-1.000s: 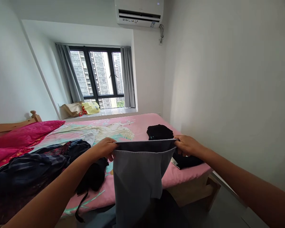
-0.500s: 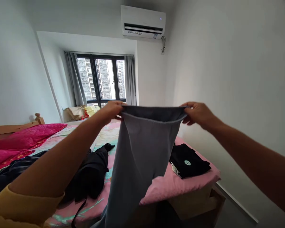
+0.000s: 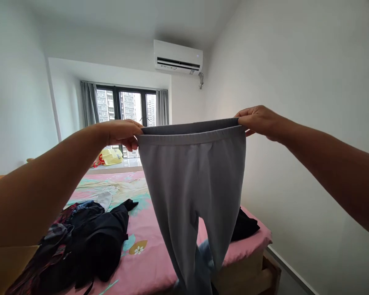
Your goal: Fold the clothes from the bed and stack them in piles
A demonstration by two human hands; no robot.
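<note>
A pair of grey pants (image 3: 184,176) hangs upright in front of me, its elastic waistband stretched wide between my hands. My left hand (image 3: 124,133) pinches the left end of the waistband. At the right end, my right hand (image 3: 260,122) grips it with the thumb on the near side. Both legs dangle down past the bed's edge, and their lower ends run out of view at the bottom. Behind them, partly covered, lies a black folded garment (image 3: 245,225) on the bed corner.
The bed (image 3: 150,262) has a pink flowered sheet. A heap of dark clothes (image 3: 92,241) lies on its left part. A yellow bag (image 3: 112,157) rests on the window sill (image 3: 127,163). A white wall (image 3: 295,82) stands close on the right.
My hands have raised the pants and spread the waistband wider. Both legs now hang apart, where before the cloth was bunched and slanted. The view has tilted upward.
</note>
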